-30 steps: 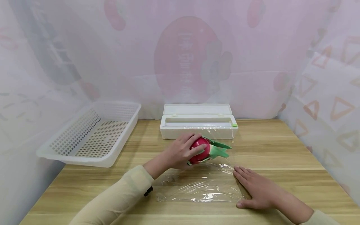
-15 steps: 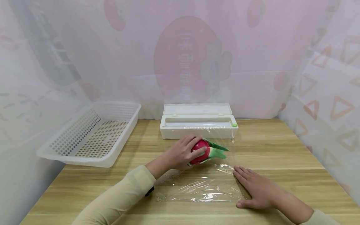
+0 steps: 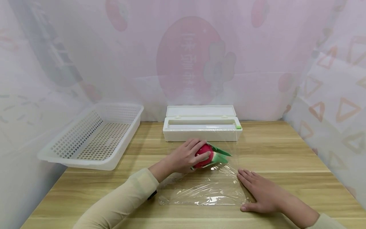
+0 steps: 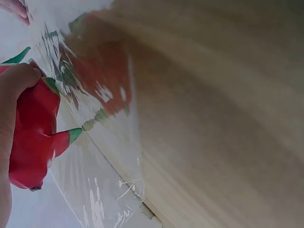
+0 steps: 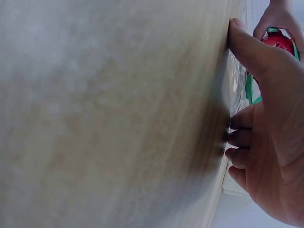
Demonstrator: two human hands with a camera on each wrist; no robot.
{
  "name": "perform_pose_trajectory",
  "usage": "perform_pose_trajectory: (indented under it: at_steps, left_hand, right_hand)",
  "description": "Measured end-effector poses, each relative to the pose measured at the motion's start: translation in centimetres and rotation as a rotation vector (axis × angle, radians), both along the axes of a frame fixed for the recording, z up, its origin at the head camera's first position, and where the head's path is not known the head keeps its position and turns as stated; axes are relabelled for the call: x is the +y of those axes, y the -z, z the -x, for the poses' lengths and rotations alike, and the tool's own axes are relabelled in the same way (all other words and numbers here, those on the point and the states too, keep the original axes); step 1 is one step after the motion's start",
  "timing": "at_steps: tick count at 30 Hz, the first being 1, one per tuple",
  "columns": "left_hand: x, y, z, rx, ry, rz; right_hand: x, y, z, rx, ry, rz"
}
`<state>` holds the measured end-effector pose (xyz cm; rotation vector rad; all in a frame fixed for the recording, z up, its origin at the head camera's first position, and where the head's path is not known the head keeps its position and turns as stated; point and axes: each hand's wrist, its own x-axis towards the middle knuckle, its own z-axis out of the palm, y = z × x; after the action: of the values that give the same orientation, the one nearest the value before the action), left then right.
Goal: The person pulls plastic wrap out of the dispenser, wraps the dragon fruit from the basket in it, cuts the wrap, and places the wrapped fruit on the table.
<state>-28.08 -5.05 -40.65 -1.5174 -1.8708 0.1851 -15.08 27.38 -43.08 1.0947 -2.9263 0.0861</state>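
Note:
My left hand (image 3: pixel 187 156) grips a red dragon fruit (image 3: pixel 205 155) from above, its green leaf tips pointing right. In the left wrist view, the thumb lies across the fruit (image 4: pixel 35 123), whose underside is close over the shiny film. A clear sheet of cling film (image 3: pixel 206 192) stretches from the dispenser toward the front, wrinkled in the middle. My right hand (image 3: pixel 264 192) rests with spread, straight fingers on the film's right edge and the table. In the right wrist view, the fingertips and thumb of this hand (image 5: pixel 266 137) press against the tabletop.
A white cling film dispenser (image 3: pixel 201 136) stands at the back with its lid raised. To the left is a white perforated basket (image 3: pixel 114 163), partly over the table's left edge. Printed fabric (image 3: pixel 128 63) encloses the wooden table (image 3: pixel 286 152).
The dragon fruit in my left hand has come slightly down and toward the front over the film, its leaf tips shifting a little left. My right hand has stayed put.

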Motion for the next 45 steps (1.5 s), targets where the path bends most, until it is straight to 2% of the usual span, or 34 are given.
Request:
perform_pose_trajectory:
  at_steps: [6, 13, 28, 34, 45]
  left_hand:
    - [-0.1, 0.3, 0.2, 0.011, -0.007, 0.034]
    - [-0.2, 0.4, 0.2, -0.025, -0.016, 0.031]
    - [-0.6, 0.0, -0.7, -0.081, -0.108, 0.153]
    - [-0.7, 0.1, -0.9, -0.09, -0.103, 0.164]
    - [-0.7, -0.1, -1.8, -0.103, -0.093, 0.199]
  right_hand:
    - [-0.1, -0.1, 0.0, -0.003, -0.005, 0.005]
    - [-0.2, -0.5, 0.1, -0.02, -0.007, -0.004]
    - [-0.1, -0.5, 0.0, 0.012, -0.023, 0.005]
    - [-0.2, -0.5, -0.1, 0.049, -0.037, 0.016]
    - [-0.2, -0.8, -0.2, 0.027, -0.056, 0.002]
